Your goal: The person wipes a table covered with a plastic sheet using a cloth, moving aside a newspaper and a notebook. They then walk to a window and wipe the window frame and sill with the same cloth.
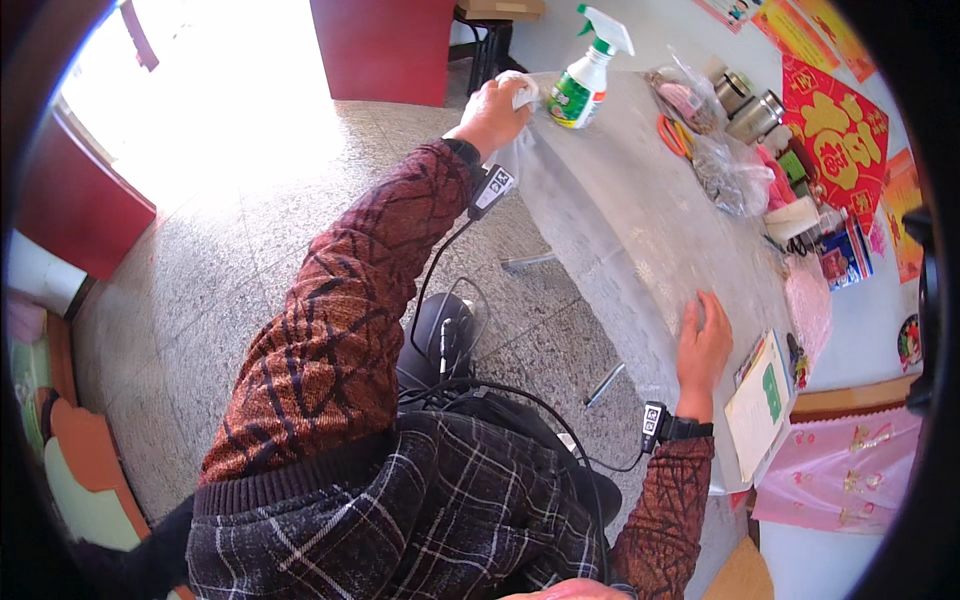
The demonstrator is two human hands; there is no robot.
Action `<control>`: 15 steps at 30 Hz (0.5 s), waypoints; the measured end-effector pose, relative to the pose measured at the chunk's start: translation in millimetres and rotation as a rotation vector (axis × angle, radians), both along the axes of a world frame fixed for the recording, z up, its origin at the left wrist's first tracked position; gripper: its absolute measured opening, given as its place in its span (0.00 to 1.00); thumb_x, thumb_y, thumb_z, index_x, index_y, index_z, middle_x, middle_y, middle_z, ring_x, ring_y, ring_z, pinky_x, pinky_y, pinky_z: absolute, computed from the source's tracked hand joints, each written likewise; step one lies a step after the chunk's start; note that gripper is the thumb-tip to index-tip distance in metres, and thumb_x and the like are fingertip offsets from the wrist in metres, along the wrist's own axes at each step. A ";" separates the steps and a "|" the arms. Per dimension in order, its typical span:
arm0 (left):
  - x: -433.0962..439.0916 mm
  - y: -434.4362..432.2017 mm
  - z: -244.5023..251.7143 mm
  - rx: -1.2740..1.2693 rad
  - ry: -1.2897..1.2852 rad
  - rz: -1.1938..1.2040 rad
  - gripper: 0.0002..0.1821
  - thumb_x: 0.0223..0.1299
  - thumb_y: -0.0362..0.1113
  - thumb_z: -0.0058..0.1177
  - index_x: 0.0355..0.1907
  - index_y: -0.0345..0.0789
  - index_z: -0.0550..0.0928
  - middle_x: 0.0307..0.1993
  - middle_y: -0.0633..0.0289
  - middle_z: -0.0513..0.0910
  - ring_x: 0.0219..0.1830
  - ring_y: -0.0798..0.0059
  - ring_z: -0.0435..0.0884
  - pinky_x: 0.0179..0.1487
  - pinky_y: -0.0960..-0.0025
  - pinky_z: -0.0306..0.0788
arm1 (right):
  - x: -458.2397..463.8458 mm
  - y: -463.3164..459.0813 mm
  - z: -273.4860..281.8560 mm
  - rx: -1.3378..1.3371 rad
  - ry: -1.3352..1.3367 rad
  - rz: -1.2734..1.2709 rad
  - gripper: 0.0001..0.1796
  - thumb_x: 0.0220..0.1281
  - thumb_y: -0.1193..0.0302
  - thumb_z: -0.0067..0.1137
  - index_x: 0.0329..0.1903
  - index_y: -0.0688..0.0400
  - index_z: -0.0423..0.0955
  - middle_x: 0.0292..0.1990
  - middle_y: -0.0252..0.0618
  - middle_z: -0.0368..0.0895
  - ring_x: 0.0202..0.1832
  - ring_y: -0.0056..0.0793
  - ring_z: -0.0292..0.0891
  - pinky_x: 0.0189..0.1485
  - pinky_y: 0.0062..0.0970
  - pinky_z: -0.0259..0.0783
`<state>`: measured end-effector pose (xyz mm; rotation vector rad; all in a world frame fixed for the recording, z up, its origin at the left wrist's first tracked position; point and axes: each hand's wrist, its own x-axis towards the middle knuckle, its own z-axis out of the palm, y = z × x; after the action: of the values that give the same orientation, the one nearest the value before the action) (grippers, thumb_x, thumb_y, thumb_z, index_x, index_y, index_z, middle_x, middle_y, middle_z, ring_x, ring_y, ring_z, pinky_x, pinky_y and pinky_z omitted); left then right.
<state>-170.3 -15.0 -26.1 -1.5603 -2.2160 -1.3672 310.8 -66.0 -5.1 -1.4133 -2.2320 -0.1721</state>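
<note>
A crumpled white cloth is in my left hand, at the far left edge of a table under a clear plastic cover. Just right of that hand a spray bottle with a green and white trigger head stands upright. Farther down the table, my right hand lies palm down on the plastic cover, holding nothing, its thumb apart from the fingers. Near its wrist is a stack of papers or booklets with a green mark on top.
Pliers with orange handles, plastic bags and metal flasks crowd the table's wall side. Pink bubble wrap lies nearer. Black cables run from my wrist devices across my lap. A red door panel stands beyond.
</note>
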 end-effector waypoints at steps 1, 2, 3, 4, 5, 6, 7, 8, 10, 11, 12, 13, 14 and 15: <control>3.1 2.3 3.4 -0.012 0.052 -0.016 0.24 0.64 0.48 0.63 0.61 0.45 0.84 0.52 0.44 0.85 0.55 0.46 0.85 0.61 0.54 0.78 | -0.4 -0.3 0.9 0.002 0.007 0.004 0.23 0.78 0.54 0.54 0.61 0.56 0.80 0.65 0.48 0.79 0.69 0.48 0.73 0.71 0.45 0.65; 1.2 2.2 9.3 -0.067 0.091 -0.034 0.23 0.63 0.47 0.63 0.60 0.45 0.85 0.52 0.44 0.85 0.54 0.46 0.86 0.61 0.54 0.79 | -1.3 -0.9 1.2 0.002 0.016 0.007 0.23 0.77 0.54 0.54 0.61 0.57 0.80 0.65 0.49 0.80 0.69 0.48 0.73 0.72 0.45 0.65; -0.1 0.8 15.2 -0.123 0.131 -0.050 0.22 0.63 0.47 0.63 0.58 0.44 0.86 0.52 0.45 0.85 0.54 0.47 0.86 0.61 0.54 0.79 | -2.2 -1.2 1.6 0.005 0.028 0.009 0.22 0.77 0.54 0.55 0.60 0.57 0.81 0.65 0.49 0.80 0.69 0.48 0.73 0.72 0.45 0.65; -1.7 -2.7 20.6 -0.102 0.176 -0.103 0.20 0.62 0.45 0.63 0.55 0.43 0.88 0.53 0.45 0.85 0.53 0.46 0.86 0.60 0.54 0.80 | -3.0 -2.3 1.7 0.004 0.024 -0.003 0.23 0.77 0.54 0.55 0.61 0.56 0.80 0.65 0.49 0.80 0.69 0.48 0.73 0.72 0.45 0.65; -2.0 -5.9 25.9 -0.142 0.193 -0.149 0.19 0.64 0.44 0.62 0.56 0.42 0.88 0.53 0.46 0.85 0.53 0.47 0.86 0.59 0.54 0.80 | -3.6 -3.0 1.7 0.005 0.021 -0.014 0.23 0.76 0.54 0.55 0.61 0.56 0.80 0.65 0.48 0.80 0.69 0.47 0.73 0.72 0.46 0.64; -1.3 -9.4 29.6 -0.188 0.198 -0.168 0.19 0.64 0.43 0.61 0.55 0.41 0.88 0.53 0.46 0.85 0.53 0.47 0.86 0.59 0.54 0.79 | -4.2 -3.5 1.7 0.015 0.019 -0.028 0.23 0.76 0.53 0.55 0.61 0.56 0.80 0.65 0.48 0.80 0.69 0.47 0.72 0.72 0.46 0.64; 0.9 -13.7 31.5 -0.216 0.210 -0.190 0.18 0.64 0.42 0.61 0.55 0.40 0.88 0.53 0.46 0.85 0.53 0.48 0.85 0.59 0.54 0.79 | -4.3 -3.9 1.5 0.010 0.017 -0.034 0.23 0.76 0.53 0.55 0.61 0.55 0.80 0.66 0.48 0.80 0.69 0.47 0.72 0.72 0.46 0.64; 4.3 -17.5 31.9 -0.209 0.222 -0.205 0.18 0.64 0.41 0.61 0.55 0.40 0.88 0.53 0.47 0.84 0.53 0.48 0.85 0.60 0.55 0.79 | -5.2 -4.5 1.0 0.011 0.016 -0.042 0.24 0.76 0.52 0.55 0.61 0.55 0.80 0.66 0.47 0.79 0.70 0.46 0.72 0.72 0.46 0.64; 14.1 -24.3 30.0 -0.164 0.253 -0.238 0.17 0.64 0.39 0.62 0.54 0.39 0.88 0.53 0.47 0.84 0.54 0.49 0.85 0.60 0.55 0.78 | -5.3 -4.8 0.3 0.009 0.017 -0.052 0.24 0.76 0.51 0.55 0.61 0.55 0.80 0.66 0.46 0.79 0.70 0.46 0.72 0.72 0.45 0.64; 19.0 -27.9 28.6 -0.148 0.229 -0.277 0.17 0.64 0.38 0.62 0.54 0.38 0.88 0.52 0.47 0.84 0.54 0.50 0.85 0.60 0.56 0.78 | -5.6 -4.7 0.0 0.007 0.021 -0.053 0.24 0.76 0.51 0.55 0.61 0.54 0.80 0.66 0.46 0.79 0.70 0.45 0.71 0.72 0.45 0.64; 23.3 -31.8 27.0 -0.136 0.204 -0.318 0.17 0.63 0.37 0.63 0.54 0.38 0.88 0.52 0.47 0.85 0.54 0.50 0.85 0.60 0.56 0.78 | -5.7 -4.4 -0.2 0.018 0.029 -0.045 0.24 0.76 0.51 0.55 0.61 0.54 0.80 0.66 0.45 0.79 0.70 0.45 0.71 0.72 0.45 0.64; 28.4 -35.1 25.8 -0.125 0.179 -0.357 0.17 0.63 0.36 0.63 0.54 0.38 0.87 0.51 0.48 0.85 0.54 0.50 0.85 0.60 0.56 0.77 | -6.1 -4.2 -0.2 0.009 0.025 -0.057 0.24 0.76 0.50 0.55 0.61 0.54 0.80 0.66 0.45 0.79 0.70 0.45 0.71 0.72 0.45 0.64; 35.0 -37.7 24.2 -0.121 0.167 -0.371 0.17 0.61 0.35 0.64 0.53 0.37 0.87 0.51 0.48 0.85 0.53 0.50 0.85 0.60 0.57 0.77 | -6.3 -3.9 -0.3 0.011 0.024 -0.059 0.24 0.76 0.50 0.55 0.61 0.53 0.80 0.66 0.45 0.79 0.70 0.45 0.71 0.72 0.45 0.64; 40.6 -40.8 22.9 -0.104 0.170 -0.393 0.16 0.61 0.35 0.65 0.52 0.37 0.87 0.50 0.48 0.85 0.53 0.50 0.85 0.60 0.57 0.77 | -7.2 -3.8 -0.2 0.015 0.022 -0.061 0.24 0.76 0.50 0.55 0.61 0.53 0.80 0.66 0.44 0.79 0.70 0.44 0.71 0.72 0.45 0.64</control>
<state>-129.6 -55.8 -3.2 -2.1488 -1.9802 -1.1577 303.6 -69.8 -5.3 -1.4700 -2.1670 -0.1924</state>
